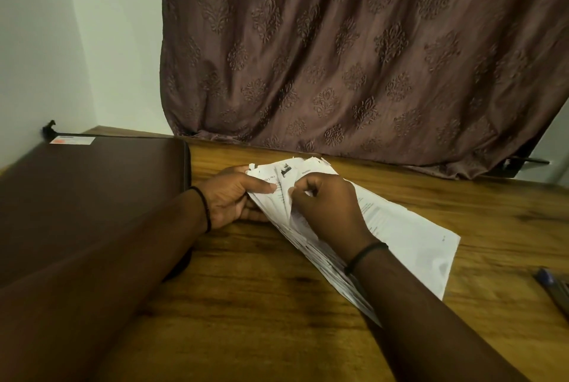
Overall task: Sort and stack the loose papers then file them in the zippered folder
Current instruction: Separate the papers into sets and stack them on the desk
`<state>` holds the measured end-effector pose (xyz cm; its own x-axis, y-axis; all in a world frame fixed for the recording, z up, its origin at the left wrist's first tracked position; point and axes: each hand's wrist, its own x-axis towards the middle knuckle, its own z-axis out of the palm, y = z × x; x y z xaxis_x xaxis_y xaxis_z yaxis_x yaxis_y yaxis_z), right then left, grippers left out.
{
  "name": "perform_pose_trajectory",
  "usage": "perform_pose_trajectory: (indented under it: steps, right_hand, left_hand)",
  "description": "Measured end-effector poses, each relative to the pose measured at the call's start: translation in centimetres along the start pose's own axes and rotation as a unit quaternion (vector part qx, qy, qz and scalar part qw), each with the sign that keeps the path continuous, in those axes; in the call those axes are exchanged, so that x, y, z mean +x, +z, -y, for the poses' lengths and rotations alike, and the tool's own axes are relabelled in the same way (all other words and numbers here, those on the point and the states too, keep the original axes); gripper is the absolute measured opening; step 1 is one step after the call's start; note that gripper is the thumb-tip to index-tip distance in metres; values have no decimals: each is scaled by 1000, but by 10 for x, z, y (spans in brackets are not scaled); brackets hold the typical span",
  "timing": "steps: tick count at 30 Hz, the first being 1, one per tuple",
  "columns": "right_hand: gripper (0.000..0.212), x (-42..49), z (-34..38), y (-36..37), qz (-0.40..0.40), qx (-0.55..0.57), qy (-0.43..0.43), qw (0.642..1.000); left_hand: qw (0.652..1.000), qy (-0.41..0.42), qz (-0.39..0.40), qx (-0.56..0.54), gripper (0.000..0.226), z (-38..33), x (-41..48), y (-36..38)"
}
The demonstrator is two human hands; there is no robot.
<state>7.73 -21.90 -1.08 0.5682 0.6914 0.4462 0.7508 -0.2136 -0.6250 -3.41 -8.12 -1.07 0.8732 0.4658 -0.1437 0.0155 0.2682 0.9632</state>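
A stack of white printed papers (409,240) lies slanted on the wooden table (261,298), its far end lifted and fanned. My left hand (231,197) grips the stack's left edge, thumb on top and fingers beneath. My right hand (326,206) pinches the top sheets near the fanned end, fingers curled. The dark brown zippered folder (92,197) lies closed on the table to the left, partly under my left forearm.
A brown patterned curtain (354,58) hangs behind the table's far edge. A small white and orange card (72,140) lies beyond the folder. A blue pen (551,286) rests at the right edge. White walls meet at the left.
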Motion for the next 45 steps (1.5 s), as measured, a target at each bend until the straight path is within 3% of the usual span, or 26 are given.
perform_pose_trajectory:
  steps: [5,9,10,13,17,21,23,26,29,33,36,39,42,45]
  right_hand:
    - [16,-1,4,0,-58,85,60,993]
    - [10,-3,10,3,-112,68,68,989]
    - [3,-4,13,4,-107,63,63,990]
    - [19,-8,20,13,-71,42,25,996]
    - [44,-8,21,6,-4,21,40,999]
    - [19,-7,7,-10,92,-207,43,973]
    - [22,-5,5,-12,50,-235,48,969]
    - [23,-2,5,-13,-65,-129,80,986]
    - [20,-2,7,-7,-115,-33,129,984]
    - [22,-8,12,-9,-168,-3,121,978]
    - [25,-8,14,-39,-214,-132,65,966]
    - [36,0,25,-81,-283,-325,-53,901]
    - [43,12,34,-98,-361,-401,-141,830]
    - [50,11,21,-83,-288,-441,-153,836]
  left_hand:
    - [1000,-5,-3,15,39,0,0,-1]
    - [998,16,-37,54,43,4,0,6]
    - [996,27,-50,65,47,5,1,8]
    - [991,57,-80,95,64,9,2,14]
    - [987,67,-116,84,55,11,4,13]
    - [989,61,-118,63,60,10,5,15]
    - [986,63,-151,30,63,12,5,18]
    - [975,72,-208,-32,55,22,10,31]
    - [978,49,-200,-42,32,31,7,57]
    - [982,29,-189,0,27,32,1,79]
    - [971,60,-230,15,19,21,-2,76]
    - [951,136,-274,33,12,-3,-6,66]
    - [933,203,-292,61,27,-29,-9,52]
    - [920,244,-301,61,27,-50,-18,38]
